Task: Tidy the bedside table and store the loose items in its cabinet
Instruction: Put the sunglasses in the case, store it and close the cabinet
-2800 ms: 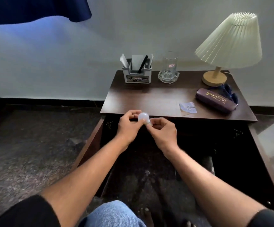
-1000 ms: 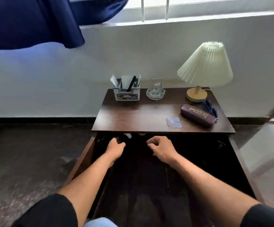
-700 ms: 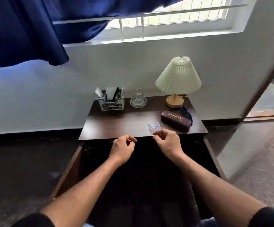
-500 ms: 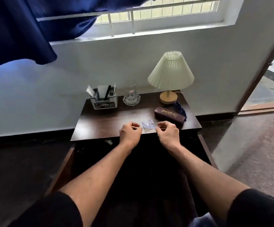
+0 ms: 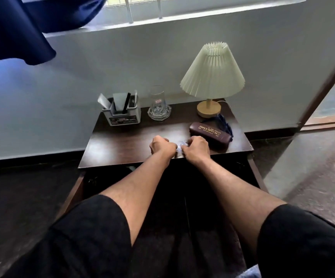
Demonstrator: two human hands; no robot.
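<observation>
Both hands, left hand [image 5: 161, 147] and right hand [image 5: 196, 149], pinch a small clear packet [image 5: 181, 147] with curled fingers. Flat and slippery, it could slide off the surface [image 5: 122, 145] edge into the dark cabinet [image 5: 110, 177] unplaced.

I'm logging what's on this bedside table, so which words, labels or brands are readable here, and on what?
"PRINCE OPTICALS": gold lettering on the maroon spectacle case; the smaller lines above and below it are too small to read.
White label on the grey organiser box: blurred, unreadable.
Small red label on the drinking glass: too small to read.
Small clear packet between the hands: no text can be made out.
</observation>
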